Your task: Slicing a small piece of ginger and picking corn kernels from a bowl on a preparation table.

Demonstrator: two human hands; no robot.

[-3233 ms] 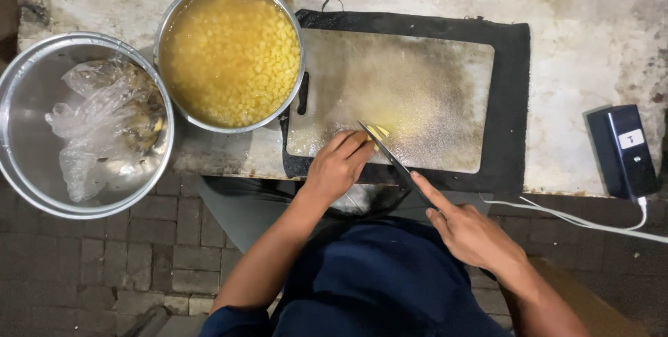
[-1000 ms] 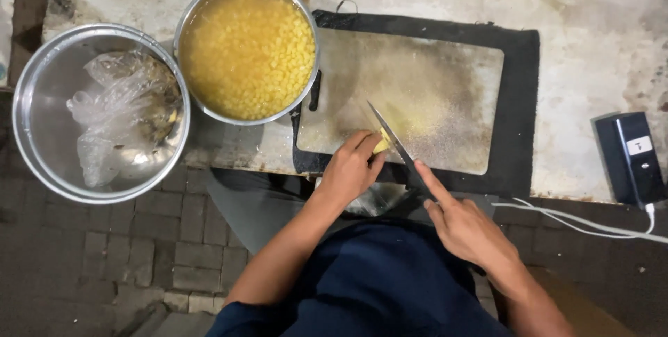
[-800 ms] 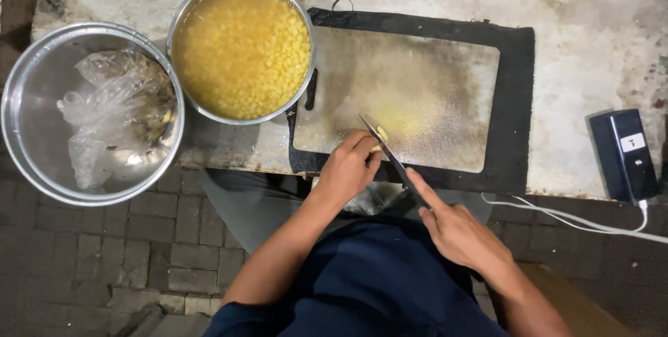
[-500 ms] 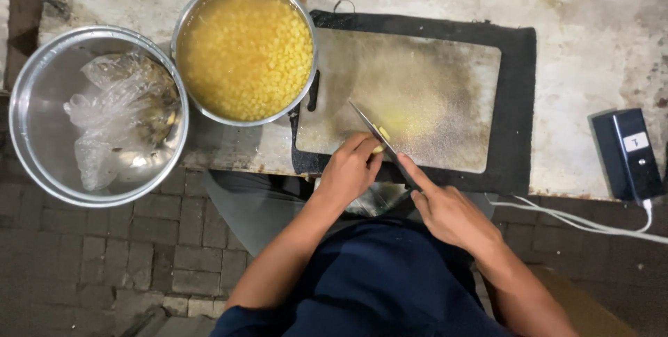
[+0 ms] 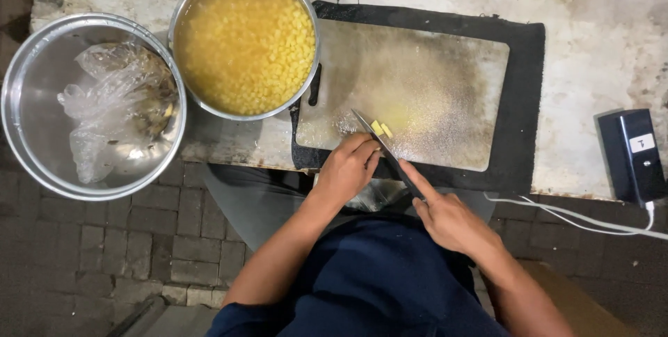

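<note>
My right hand (image 5: 445, 215) grips the handle of a knife (image 5: 379, 143), forefinger laid along its spine; the blade lies slanted over the near edge of a pale cutting board (image 5: 431, 79). Small yellow cut pieces (image 5: 380, 129) sit on the board just right of the blade. My left hand (image 5: 348, 168) rests at the board's near edge, fingers curled against the left side of the blade; what it pins there is hidden. A steel pot (image 5: 245, 39) of yellow diced pieces in liquid stands left of the board.
A black mat (image 5: 525, 100) lies under the board on a worn white counter (image 5: 591, 24). A steel bowl (image 5: 42, 79) with a crumpled plastic bag sits far left. A black device (image 5: 633, 155) with a white cable lies at right. Brick floor below.
The knife has kept working at the board's near edge with small shifts of the blade. Cut yellow pieces now lie free to the right of the blade. Both hands stay in place.
</note>
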